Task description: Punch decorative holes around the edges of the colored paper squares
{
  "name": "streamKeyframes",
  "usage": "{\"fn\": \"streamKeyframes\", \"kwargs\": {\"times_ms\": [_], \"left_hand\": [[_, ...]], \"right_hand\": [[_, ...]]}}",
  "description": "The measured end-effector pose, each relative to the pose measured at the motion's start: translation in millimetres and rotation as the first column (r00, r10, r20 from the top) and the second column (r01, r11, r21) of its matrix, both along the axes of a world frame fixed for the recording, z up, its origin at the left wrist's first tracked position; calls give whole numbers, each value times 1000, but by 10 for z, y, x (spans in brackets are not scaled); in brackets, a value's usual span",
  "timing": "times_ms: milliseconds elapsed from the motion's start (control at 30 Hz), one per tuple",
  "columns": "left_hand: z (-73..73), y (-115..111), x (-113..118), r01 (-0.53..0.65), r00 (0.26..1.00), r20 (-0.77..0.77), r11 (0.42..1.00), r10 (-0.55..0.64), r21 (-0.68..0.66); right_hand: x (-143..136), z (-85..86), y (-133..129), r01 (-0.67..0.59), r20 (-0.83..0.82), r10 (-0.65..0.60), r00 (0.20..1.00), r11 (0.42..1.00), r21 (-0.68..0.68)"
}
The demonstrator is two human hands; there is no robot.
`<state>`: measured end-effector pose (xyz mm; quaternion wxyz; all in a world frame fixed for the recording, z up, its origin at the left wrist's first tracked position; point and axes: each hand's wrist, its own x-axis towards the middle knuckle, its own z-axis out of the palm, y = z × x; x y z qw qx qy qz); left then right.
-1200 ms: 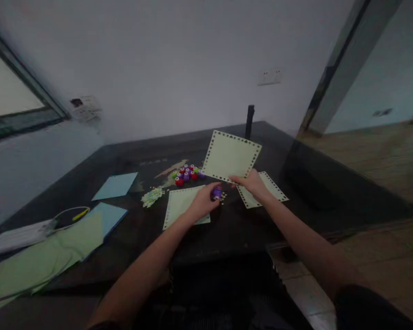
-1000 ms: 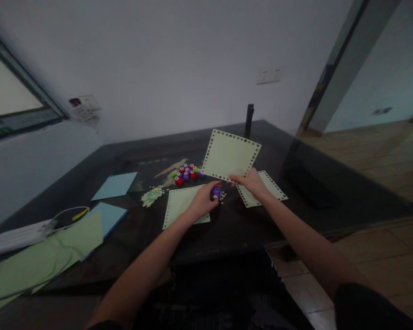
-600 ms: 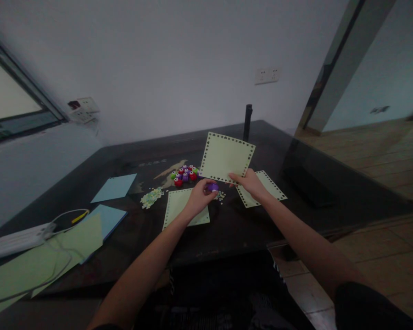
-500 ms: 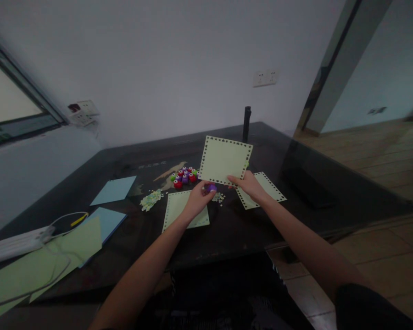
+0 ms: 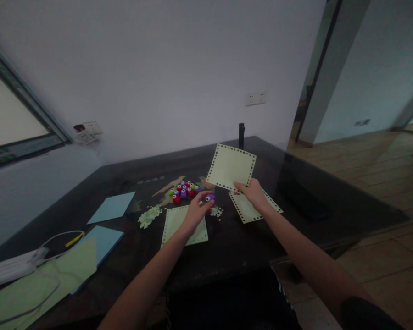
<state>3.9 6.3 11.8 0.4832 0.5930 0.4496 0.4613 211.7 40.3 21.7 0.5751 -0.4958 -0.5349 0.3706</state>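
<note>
My right hand (image 5: pixel 255 193) is closed on the lower right corner of a pale yellow-green sheet of paper (image 5: pixel 232 166), held tilted above the table, with small shapes punched along its edges. My left hand (image 5: pixel 197 211) pinches a purple craft punch (image 5: pixel 209 197) with a white eye-like dot, just below the sheet's lower left corner. Beneath my left hand lies another punched sheet (image 5: pixel 175 224). A third punched sheet (image 5: pixel 249 208) rests under my right hand. Several red, purple and green craft punches (image 5: pixel 183 194) stand in a cluster beyond my left hand.
Paper confetti lies in a larger pile (image 5: pixel 149 216) and a smaller one (image 5: pixel 216 211). Blue sheets (image 5: pixel 113 207), yellow-green paper (image 5: pixel 79 263) and a white power strip with cable (image 5: pixel 12 269) are at the left. A black upright object (image 5: pixel 241 135) stands at the back of the dark table (image 5: pixel 330 183).
The held sheet has moved slightly right, away from the purple punch, which now shows more fully in my left hand. The camera view has tilted up a little.
</note>
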Motion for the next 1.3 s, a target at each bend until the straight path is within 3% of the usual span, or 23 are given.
{"fn": "streamKeyframes", "kwargs": {"times_ms": [200,367,533,733,1000,1300], "left_hand": [[128,258,101,-17,999,-36,982,24,189],[162,683,249,-51,979,-168,937,115,345],[14,1104,569,29,894,-434,954,109,299],[-257,1464,939,10,805,-569,955,169,298],[-364,1612,1119,-7,758,-628,964,178,265],[-243,1491,1088,8,804,-573,962,157,275]], "right_hand": [[343,95,-41,14,-157,-8,988,999,36],[763,-44,-71,151,-259,-141,956,988,21],[924,-188,-54,269,-319,-252,913,963,7],[867,-150,-80,237,-301,-227,926,971,-2],[801,-106,-113,186,-277,-183,943,982,-14],[819,-149,-114,189,-276,-184,943,982,-9]]}}
